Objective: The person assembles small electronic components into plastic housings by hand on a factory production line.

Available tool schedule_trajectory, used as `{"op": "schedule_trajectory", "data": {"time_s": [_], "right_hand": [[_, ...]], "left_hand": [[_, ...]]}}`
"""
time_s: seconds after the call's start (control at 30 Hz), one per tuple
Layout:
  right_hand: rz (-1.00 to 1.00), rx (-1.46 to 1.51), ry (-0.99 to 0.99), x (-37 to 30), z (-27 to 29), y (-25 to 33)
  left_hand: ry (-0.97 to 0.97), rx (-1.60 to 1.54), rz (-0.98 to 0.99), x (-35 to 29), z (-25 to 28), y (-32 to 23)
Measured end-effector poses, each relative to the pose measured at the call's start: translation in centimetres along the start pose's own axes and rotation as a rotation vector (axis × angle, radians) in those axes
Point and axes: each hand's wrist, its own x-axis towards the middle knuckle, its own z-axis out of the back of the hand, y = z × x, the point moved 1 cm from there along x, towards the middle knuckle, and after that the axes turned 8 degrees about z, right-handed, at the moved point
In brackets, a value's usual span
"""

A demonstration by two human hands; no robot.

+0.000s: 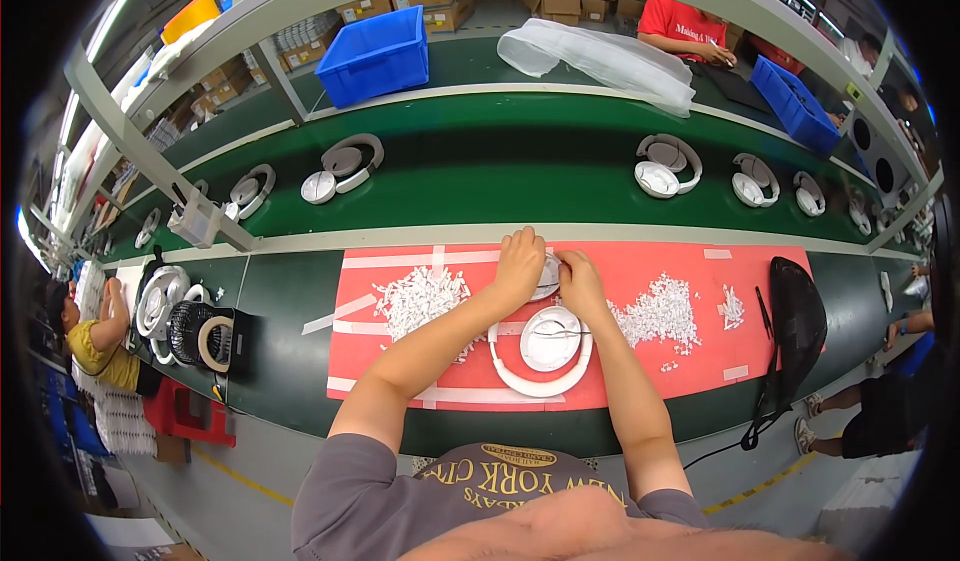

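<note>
A pair of white over-ear headphones [541,385] lies on the pink-red mat [466,344] before me, the headband curving toward my body. Its nearer ear cup [549,345] lies with a pale round face up and a thin dark wire across it. The farther ear cup [547,279] is gripped between my hands. My left hand [520,265] is closed on that cup's left side, fingertips on its far edge. My right hand [580,283] holds its right side with bent fingers. Anything small between my fingertips is hidden.
Heaps of small white pieces [421,299] [660,313] lie either side. A black cover-like object [796,311] with a cable rests right. Headphones [345,166] line the green conveyor [480,171] beyond. Left are stacked headphones [160,301]. A blue bin [375,56] stands behind; co-workers sit nearby.
</note>
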Motion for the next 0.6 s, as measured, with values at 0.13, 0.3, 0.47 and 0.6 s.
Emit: {"op": "schedule_trajectory", "data": {"time_s": [0.13,0.3,0.47,0.6], "right_hand": [[-0.025,0.048,-0.008,-0.2,0.4,-0.6],[-0.039,0.063,0.001,0.0,0.4,-0.7],[-0.066,0.094,0.010,-0.1,0.4,-0.9],[-0.041,0.092,0.011,0.3,1.8,-1.2]], "left_hand": [[0.002,-0.028,0.159,1.3,1.5,-1.0],[0.156,0.001,-0.140,1.6,-0.7,1.1],[0.187,0.028,-0.318,2.3,-0.8,1.3],[0.249,0.000,-0.370,2.7,-0.6,2.0]]}}
